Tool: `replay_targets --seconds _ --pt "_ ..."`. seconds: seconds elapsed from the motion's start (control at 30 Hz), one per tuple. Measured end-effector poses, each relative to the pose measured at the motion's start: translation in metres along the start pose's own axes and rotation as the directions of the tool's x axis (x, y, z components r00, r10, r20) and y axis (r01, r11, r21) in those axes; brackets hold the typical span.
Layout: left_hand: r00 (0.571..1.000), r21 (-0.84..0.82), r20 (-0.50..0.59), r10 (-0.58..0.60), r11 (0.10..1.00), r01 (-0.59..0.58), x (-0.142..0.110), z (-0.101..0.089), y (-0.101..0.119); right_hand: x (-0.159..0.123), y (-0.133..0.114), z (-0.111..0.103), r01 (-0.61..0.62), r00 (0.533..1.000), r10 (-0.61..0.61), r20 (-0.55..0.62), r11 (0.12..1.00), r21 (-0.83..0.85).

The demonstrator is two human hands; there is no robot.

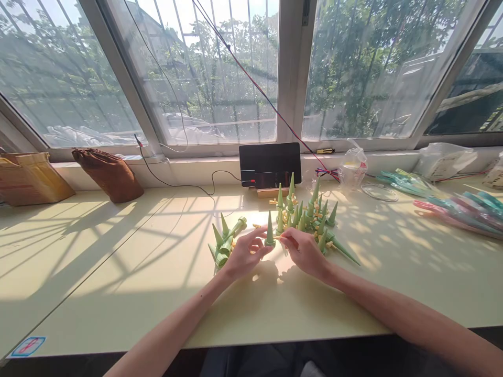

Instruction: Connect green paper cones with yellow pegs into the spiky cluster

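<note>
Between my hands a green cone-shaped piece (269,230) stands point up, raised a little above the table. My left hand (248,252) is closed on its base with thumb and fingers. My right hand (304,251) pinches a small yellowish peg-like piece (277,237) at the cone's right side; its far end is hidden by my fingers. Just left of my left hand lies a small group of green cone pieces (225,243), some tipped over. Behind my right hand is a bigger cluster of green cones (301,214) with yellowish bits among them, some upright, some lying.
A dark tablet (270,163) leans at the window sill behind the cones. To the left stand a brown drawstring bag (108,175) and a cardboard box (33,179). A plastic-wrapped cup (352,166), coiled cable (379,192) and bagged pink and teal items (463,212) lie right.
</note>
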State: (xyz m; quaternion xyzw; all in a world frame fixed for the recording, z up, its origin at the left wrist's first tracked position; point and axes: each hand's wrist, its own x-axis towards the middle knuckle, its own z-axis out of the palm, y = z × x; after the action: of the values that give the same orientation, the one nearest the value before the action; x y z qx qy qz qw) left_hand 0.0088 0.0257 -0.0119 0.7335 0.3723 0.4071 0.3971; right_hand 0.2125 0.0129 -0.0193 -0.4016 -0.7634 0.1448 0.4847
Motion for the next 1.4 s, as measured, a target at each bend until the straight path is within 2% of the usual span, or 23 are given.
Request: replay_targets --seconds 0.33,0.57,1.0,1.17,1.4 --pt "0.998 0.071 -0.012 0.063 0.996 -0.062 0.000 0.001 -0.001 -0.001 -0.003 -0.002 0.027 0.999 -0.027 0.023 0.999 -0.026" --pt "0.998 0.080 0.000 0.066 0.995 -0.065 0.000 0.001 0.000 -0.001 -0.001 -0.002 0.031 0.999 -0.030 0.034 0.998 -0.046" --pt "0.993 -0.068 0.059 -0.104 0.992 0.108 0.002 0.003 0.016 0.002 -0.002 -0.004 -0.001 0.999 0.003 0.053 0.999 -0.050" --pt "0.991 -0.175 0.077 -0.111 0.977 0.123 0.003 0.003 0.021 0.003 -0.004 -0.006 0.024 0.999 -0.024 0.035 1.000 -0.016" --pt "0.988 -0.179 0.072 -0.138 0.972 0.149 0.003 0.001 0.029 0.002 0.001 -0.005 0.052 0.998 -0.051 0.034 0.998 -0.019"
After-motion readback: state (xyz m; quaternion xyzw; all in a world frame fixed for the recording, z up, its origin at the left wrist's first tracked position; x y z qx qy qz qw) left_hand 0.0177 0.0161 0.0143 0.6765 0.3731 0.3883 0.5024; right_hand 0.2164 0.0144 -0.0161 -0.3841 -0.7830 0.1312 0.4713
